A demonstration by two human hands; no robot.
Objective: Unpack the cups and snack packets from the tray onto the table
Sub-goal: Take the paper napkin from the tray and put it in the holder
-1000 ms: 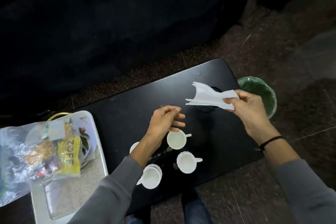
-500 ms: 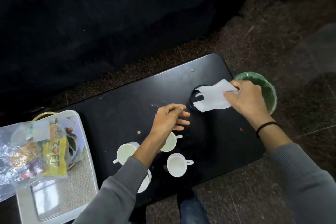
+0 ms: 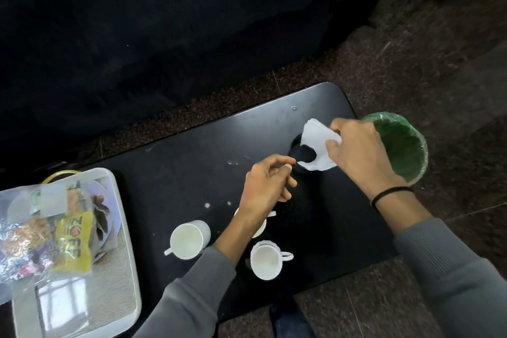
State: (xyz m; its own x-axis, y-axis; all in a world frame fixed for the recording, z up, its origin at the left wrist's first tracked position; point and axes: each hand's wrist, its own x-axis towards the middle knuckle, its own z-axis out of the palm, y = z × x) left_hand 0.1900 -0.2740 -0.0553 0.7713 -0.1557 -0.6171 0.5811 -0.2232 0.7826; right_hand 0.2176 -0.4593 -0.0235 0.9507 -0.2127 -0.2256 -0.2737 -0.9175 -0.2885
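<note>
Cups [image 3: 188, 239] and snack packets [image 3: 72, 244] sit apart: three white cups stand on the black table [image 3: 192, 162], while the packets lie in a clear plastic bag [image 3: 24, 228] resting on the pale tray [image 3: 124, 228] at the table's left end. The right hand [image 3: 356, 151] pinches a white paper napkin [image 3: 318, 143] between thumb and fingers, pressing it over the rim of a round black holder [image 3: 300, 155] set in the tabletop. The left hand [image 3: 263, 186] hovers just beside that holder, fingers curled loosely toward the thumb; whether it grips anything cannot be told. Beneath the left wrist stands one cup [image 3: 260, 228], mostly hidden. Nearer the person, a second cup [image 3: 265, 261] stands upright with its handle pointing right, and the first cup stands to its left with its handle pointing toward the tray. All three look empty. Small crumbs [image 3: 207, 204] dot the table between the cups and the far edge. A green-lined bin [image 3: 403, 151] stands on the floor just past the table's right end, behind the right hand. Both arms wear grey sleeves [image 3: 197, 291]; a dark band [image 3: 389, 193] circles the right wrist.
</note>
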